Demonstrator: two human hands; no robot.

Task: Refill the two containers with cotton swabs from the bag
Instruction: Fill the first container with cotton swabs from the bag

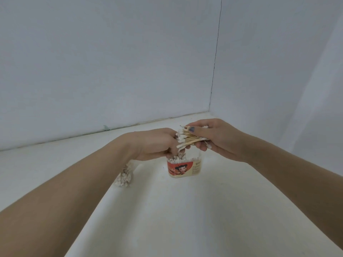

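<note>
1. The container (184,166), clear with a red cartoon label, stands upright on the white table (185,219), near its far edge and a little right of the middle; white swab tips show packed inside near its top.
2. The left hand (157,145) hovers right over the container's mouth, fingers curled downward and pinching a few swabs whose tips dip into the opening.
3. The right hand (209,138) is just above and to the right, gripping a bundle of cotton swabs (187,137) held roughly level, thumb pressed on top; the bundle's white tips reach the left hand's fingers.
4. A second cluster of swabs (124,177) shows below the left forearm, partly hidden; whether it sits in a container or a bag cannot be told.
5. Bare tabletop stretches wide in front of the container, toward the viewer.
6. The table's far edge meets a pale wall (111,62) close behind the hands; a side wall closes the right, leaving a corner just beyond the right hand.
</note>
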